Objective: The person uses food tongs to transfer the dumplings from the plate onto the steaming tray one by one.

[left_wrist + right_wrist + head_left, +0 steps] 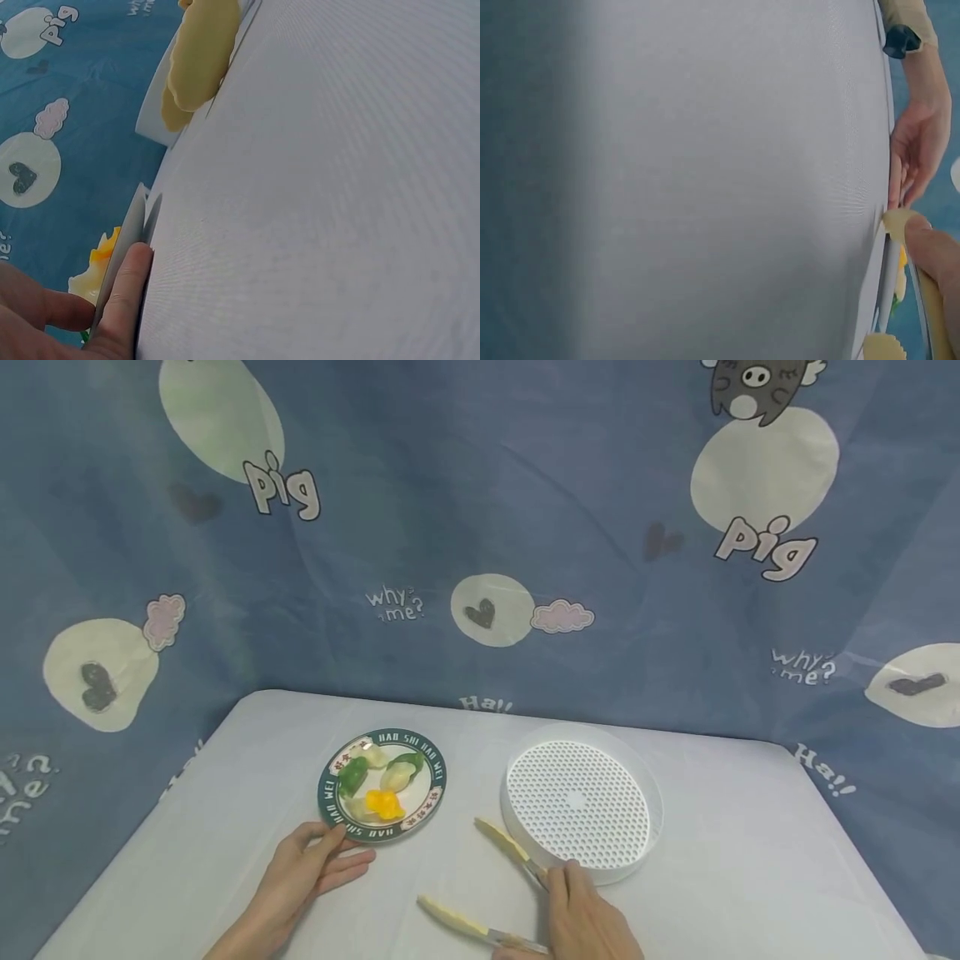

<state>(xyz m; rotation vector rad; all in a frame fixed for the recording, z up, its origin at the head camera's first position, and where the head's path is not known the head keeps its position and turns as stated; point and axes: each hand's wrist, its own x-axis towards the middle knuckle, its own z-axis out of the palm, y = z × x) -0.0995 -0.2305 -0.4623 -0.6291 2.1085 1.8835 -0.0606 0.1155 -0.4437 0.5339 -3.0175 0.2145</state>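
Observation:
A round plate [327,777] with a green lettered rim stands left of centre. Dumpling-shaped pieces [397,775], pale and green, lie on it with a yellow piece [385,805]. My left hand [303,868] pinches its near-left rim, thumb above and fingers underneath; in the left wrist view the plate [129,232] appears edge-on. My right hand [588,914] grips tongs [453,917] with pale yellow tips. The tongs' arms are spread and point left, with nothing between them. In the right wrist view the thumb [930,247] lies along one arm; the other fingers are mostly hidden.
A white round tray [577,802] with a perforated bottom stands right of the plate, just beyond the tongs. White cloth [750,860] covers the table. Behind and beside it hangs a blue printed curtain [600,677].

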